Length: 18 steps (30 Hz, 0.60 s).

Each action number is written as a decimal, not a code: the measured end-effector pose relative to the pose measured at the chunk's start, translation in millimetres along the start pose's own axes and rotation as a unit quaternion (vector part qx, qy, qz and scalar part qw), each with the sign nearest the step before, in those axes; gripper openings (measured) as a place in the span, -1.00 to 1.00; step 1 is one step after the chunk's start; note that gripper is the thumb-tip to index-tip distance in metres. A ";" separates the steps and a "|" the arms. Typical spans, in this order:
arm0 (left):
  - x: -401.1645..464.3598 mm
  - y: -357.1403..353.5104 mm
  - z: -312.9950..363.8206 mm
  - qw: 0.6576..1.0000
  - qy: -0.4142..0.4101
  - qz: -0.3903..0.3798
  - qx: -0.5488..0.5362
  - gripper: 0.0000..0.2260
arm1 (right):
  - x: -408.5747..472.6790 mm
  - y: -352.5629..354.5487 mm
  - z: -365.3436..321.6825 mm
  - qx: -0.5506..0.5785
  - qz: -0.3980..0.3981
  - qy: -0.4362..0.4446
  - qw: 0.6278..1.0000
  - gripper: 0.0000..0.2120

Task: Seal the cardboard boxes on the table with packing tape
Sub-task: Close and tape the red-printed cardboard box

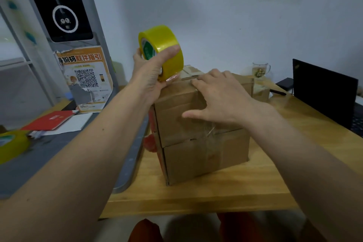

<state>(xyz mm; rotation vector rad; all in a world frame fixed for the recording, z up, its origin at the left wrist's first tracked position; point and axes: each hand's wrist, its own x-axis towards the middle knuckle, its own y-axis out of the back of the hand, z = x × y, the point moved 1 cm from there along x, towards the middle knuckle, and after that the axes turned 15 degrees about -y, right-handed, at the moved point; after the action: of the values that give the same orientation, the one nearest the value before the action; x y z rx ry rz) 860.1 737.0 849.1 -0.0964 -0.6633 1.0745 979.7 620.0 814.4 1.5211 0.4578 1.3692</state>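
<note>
A brown cardboard box (198, 143) stands on the wooden table (206, 192), its front seam crossed by clear tape. My left hand (151, 72) grips a yellow roll of packing tape (163, 49) above the box's top left edge, thumb over the roll's outer face. A short length of tape runs from the roll down to the box top. My right hand (218, 96) lies flat with spread fingers on the box's top front edge, pressing there. Behind it a second cardboard box (261, 92) is partly hidden.
A second yellow tape roll (11, 145) lies on the grey surface (59, 153) at left, near a red booklet (51, 120). A QR-code poster (86, 78) leans on a metal frame. A glass mug (260, 69), a pen (278, 92) and a dark laptop (324, 94) occupy the right.
</note>
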 end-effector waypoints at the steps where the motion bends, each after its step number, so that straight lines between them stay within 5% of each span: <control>1: 0.8 4.1 0.6 1.000 0.001 0.008 -0.010 -0.21 | 4.3 -2.0 -0.8 0.006 -0.012 -0.003 1.000 -0.02; 9: 9.9 59.2 -12.6 0.993 -0.034 0.102 -0.042 -0.28 | 0.1 -12.1 2.0 0.146 0.005 0.004 0.989 -0.15; 15: -6.6 88.4 -41.6 0.975 0.064 0.149 -0.150 -0.56 | -9.4 -21.6 10.0 0.188 0.085 0.021 0.978 -0.33; 18: -26.0 92.1 -57.6 0.959 0.142 0.138 -0.201 -0.70 | -17.8 -43.0 6.7 0.175 0.149 -0.061 0.971 -0.32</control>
<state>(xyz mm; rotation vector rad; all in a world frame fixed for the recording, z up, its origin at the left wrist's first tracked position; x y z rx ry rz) 811.6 774.3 755.7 -0.7006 -0.6100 1.1498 994.7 621.5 769.9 2.0176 0.4211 1.4650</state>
